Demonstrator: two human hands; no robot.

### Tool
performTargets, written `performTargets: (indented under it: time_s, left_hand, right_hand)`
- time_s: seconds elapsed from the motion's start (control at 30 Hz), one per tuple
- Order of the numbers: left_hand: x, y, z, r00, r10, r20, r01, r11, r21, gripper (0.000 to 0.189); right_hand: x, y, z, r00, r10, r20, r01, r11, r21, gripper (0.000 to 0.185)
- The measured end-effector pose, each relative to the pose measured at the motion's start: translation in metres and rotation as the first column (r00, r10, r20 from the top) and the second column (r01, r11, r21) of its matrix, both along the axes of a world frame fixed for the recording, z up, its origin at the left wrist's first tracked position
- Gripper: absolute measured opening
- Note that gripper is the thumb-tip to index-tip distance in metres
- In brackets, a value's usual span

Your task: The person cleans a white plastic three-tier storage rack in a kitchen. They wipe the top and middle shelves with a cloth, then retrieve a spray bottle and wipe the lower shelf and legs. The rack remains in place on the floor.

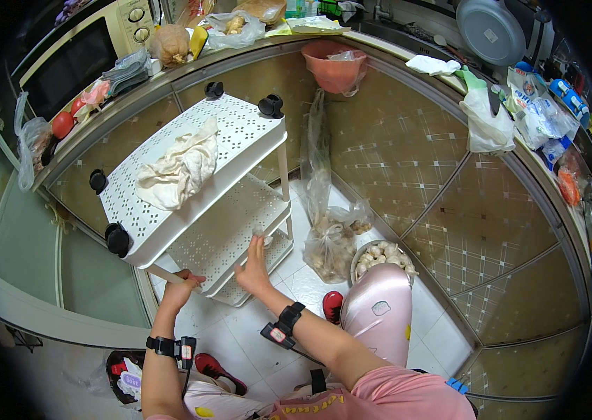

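A white plastic rolling cart [135,161] stands upside down on the floor, its perforated bottom and black casters [270,106] facing up. A crumpled off-white cloth [180,170] lies on that upper face. My left hand [183,287] is wrapped around a cart leg [165,273] at the near left corner. My right hand [255,269] reaches over the edge of a lower perforated shelf [217,236]. At its fingertips is a small whitish wad [267,240], too blurred to tell the material.
Beside the cart, tied plastic bags [330,252] rest on the tiles. A metal bowl of garlic bulbs [382,256] sits by my knee. A pink bin [333,65] hangs below the cluttered counter. Cabinet doors [406,157] enclose the corner. A bag-lined bin [126,375] is at lower left.
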State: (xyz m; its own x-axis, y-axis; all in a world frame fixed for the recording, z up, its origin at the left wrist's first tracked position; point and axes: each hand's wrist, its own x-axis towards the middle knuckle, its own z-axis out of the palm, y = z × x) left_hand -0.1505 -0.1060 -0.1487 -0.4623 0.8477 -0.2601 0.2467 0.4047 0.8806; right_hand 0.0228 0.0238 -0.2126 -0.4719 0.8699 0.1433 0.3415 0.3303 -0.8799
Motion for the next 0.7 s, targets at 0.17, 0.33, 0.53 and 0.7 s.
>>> performTargets:
  time_s: [0.17, 0.33, 0.53, 0.7]
  left_hand:
    - [0.01, -0.001, 0.01, 0.999, -0.027, -0.019, 0.027, 1.0, 0.002, 0.014]
    - [0.012, 0.003, 0.013, 0.998, -0.009, -0.064, 0.008, 1.0, -0.016, 0.014]
    - [0.01, 0.002, 0.012, 0.999, -0.013, -0.036, 0.011, 0.999, -0.046, 0.005]
    - [0.013, 0.0, 0.014, 0.999, -0.002, -0.045, 0.002, 1.0, 0.0, 0.01]
  right_hand:
    - [0.007, 0.077, 0.014, 0.965, -0.25, -0.085, 0.241, 0.965, -0.101, 0.095]
    - [0.002, 0.082, 0.021, 0.953, -0.25, -0.172, 0.226, 0.963, -0.145, 0.099]
    - [-0.015, 0.013, -0.006, 0.98, -0.112, -0.163, 0.111, 0.994, -0.014, 0.101]
    - [-0.002, 0.093, -0.004, 0.905, -0.353, -0.239, 0.357, 0.934, -0.027, 0.097]
